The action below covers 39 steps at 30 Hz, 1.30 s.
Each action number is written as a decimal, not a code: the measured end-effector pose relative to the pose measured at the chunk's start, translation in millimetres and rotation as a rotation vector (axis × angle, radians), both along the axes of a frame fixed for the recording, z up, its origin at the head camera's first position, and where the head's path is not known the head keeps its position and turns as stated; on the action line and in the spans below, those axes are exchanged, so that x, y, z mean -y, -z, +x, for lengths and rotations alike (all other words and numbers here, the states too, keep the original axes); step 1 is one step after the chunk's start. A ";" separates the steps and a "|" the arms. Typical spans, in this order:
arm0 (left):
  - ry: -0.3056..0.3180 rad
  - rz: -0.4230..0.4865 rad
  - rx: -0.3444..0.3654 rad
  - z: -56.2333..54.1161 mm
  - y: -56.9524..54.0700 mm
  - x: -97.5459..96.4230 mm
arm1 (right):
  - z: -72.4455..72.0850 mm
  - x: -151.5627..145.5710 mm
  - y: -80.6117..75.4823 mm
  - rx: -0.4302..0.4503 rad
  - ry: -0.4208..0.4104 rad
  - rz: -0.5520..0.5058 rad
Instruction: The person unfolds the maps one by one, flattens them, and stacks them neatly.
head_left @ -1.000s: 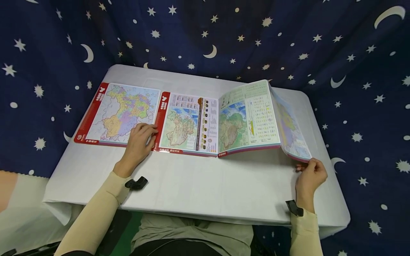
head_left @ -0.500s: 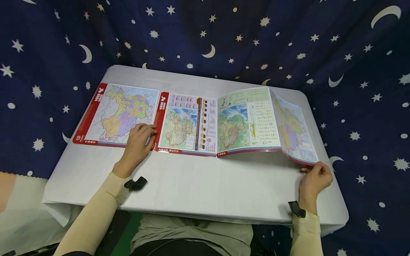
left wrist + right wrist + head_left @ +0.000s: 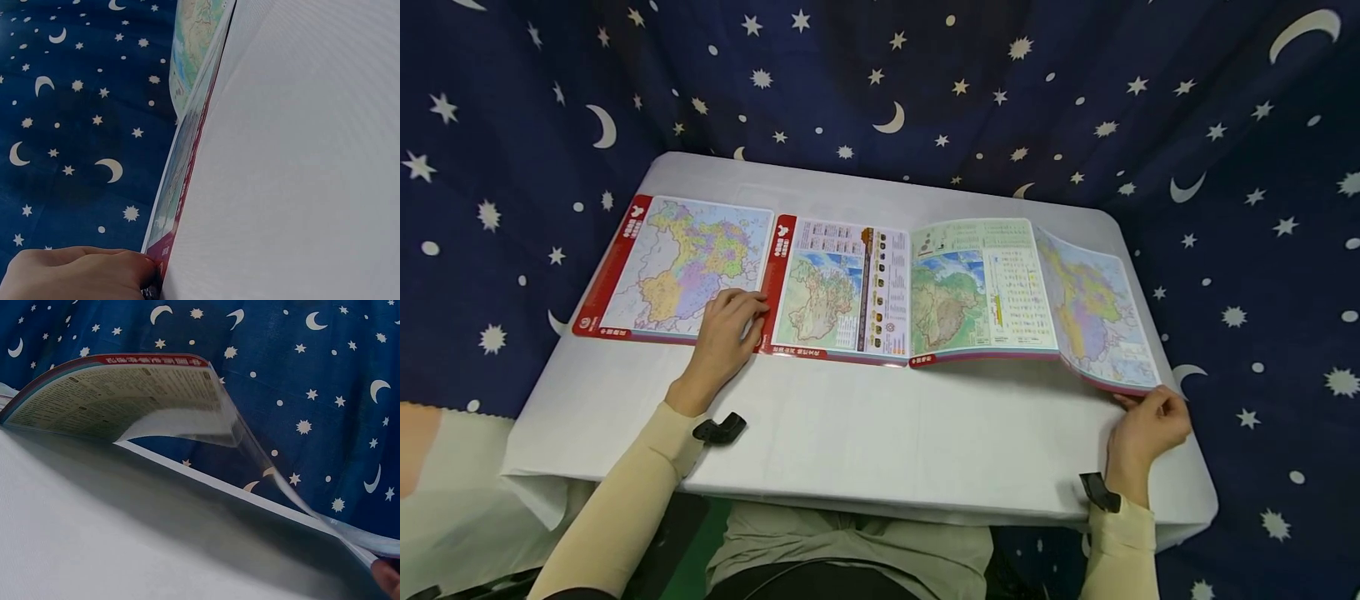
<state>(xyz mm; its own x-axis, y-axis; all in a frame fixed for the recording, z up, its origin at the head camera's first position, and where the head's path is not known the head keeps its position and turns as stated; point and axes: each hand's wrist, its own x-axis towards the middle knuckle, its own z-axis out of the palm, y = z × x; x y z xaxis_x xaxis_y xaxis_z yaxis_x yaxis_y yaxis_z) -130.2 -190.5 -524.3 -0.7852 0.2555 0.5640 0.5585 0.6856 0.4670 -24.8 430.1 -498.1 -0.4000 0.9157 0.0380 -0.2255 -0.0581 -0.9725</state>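
Observation:
A fold-out map (image 3: 886, 292) with a red left border lies across the table, its two left panels flat. The two right-hand panels rise slightly at their shared fold. My right hand (image 3: 1152, 425) pinches the near right corner of the last panel (image 3: 1093, 312), which bears a coloured province map. In the right wrist view, the printed underside (image 3: 137, 403) shows raised above the table, with a fingertip (image 3: 387, 578) at the corner. My left hand (image 3: 728, 333) rests, fingers loosely bent, where a second map (image 3: 692, 258) meets the red border. The left wrist view shows that hand beside the map's edge.
A white cloth covers the table (image 3: 880, 442), whose near edge lies by the person's lap. Dark blue curtains (image 3: 880, 75) with moons and stars surround the back and sides. A dark wrist-worn camera (image 3: 720, 429) stands out beside the left wrist.
My right hand has moved to the right and toward me, drawing the last panel flatter and wider. The raised fold has sunk lower. My left hand has stayed put.

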 end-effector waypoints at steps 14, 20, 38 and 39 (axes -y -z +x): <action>0.010 0.001 0.020 -2.0 -2.0 1.3 | 8.5 -5.1 -2.0 0.145 0.114 -0.037; 0.015 0.003 0.027 -2.4 -2.3 1.3 | 10.8 -11.7 1.8 0.233 0.137 -0.002; -0.005 0.021 0.035 -2.7 -3.6 -0.1 | 5.6 -40.8 1.1 0.733 0.127 0.362; -0.004 0.021 0.036 -2.7 -3.6 -0.4 | 5.9 -42.7 1.5 0.736 0.133 0.370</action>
